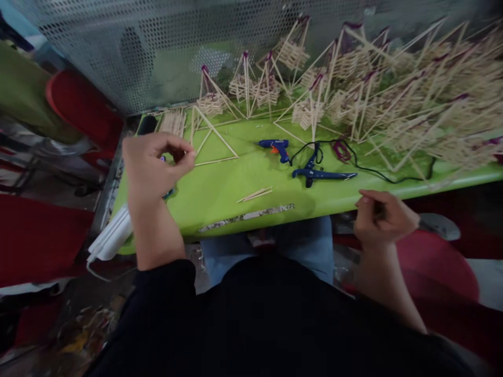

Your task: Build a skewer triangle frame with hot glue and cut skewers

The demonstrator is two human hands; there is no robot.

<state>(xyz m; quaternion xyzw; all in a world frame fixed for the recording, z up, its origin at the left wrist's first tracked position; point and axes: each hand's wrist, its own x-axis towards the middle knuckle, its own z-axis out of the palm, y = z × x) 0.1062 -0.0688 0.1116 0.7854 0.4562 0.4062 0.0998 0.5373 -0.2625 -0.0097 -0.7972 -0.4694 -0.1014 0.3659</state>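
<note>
My left hand (159,159) is raised over the left end of the green table (220,188), its thumb and index finger pinched; what they hold, if anything, is too small to name. My right hand (383,212) hangs at the front edge on the right, fingers curled together, contents hidden. Beyond my left hand lies a frame of thin sticks (218,139). A blue glue gun (275,146) rests mid-table, with a dark blue cutter (320,175) to its right. Several loose thin sticks (255,195) lie nearer me.
Many stick structures with purple tops (361,99) crowd the back and right. A stick bundle (173,123) lies back left. A speckled strip (247,215) lies near the front edge. A black cord (373,173) trails right. A white object (113,235) sits at the left edge.
</note>
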